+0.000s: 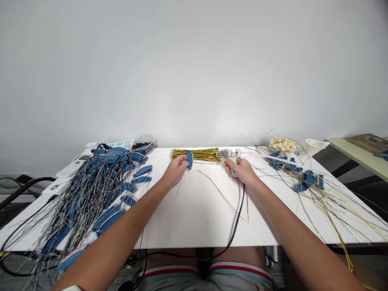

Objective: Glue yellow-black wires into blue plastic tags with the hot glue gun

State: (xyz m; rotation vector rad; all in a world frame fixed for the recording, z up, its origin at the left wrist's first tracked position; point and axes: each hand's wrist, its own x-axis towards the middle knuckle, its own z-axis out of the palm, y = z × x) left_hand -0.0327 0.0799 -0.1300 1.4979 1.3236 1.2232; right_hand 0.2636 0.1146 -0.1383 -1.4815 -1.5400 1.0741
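Observation:
My left hand (179,165) pinches a small curved blue piece (189,159) upright between thumb and fingers. My right hand (241,169) is wrapped round a glue gun (226,153) with a see-through body and an orange trigger (227,165). Its black cord (239,218) runs down over the table's front edge. Behind both hands lies a flat bundle of yellow and black wires (203,154), with the blue piece in front of it. A loose pair of wires (220,192) rests on the white table between my forearms.
To the left is a heap of blue pieces with grey wires (100,182), beside a dish of black bits (142,144). At the right lie blue pieces with yellow and black wires (309,180) and a tub of cream-coloured pieces (282,144). A wall stands behind the table (188,218).

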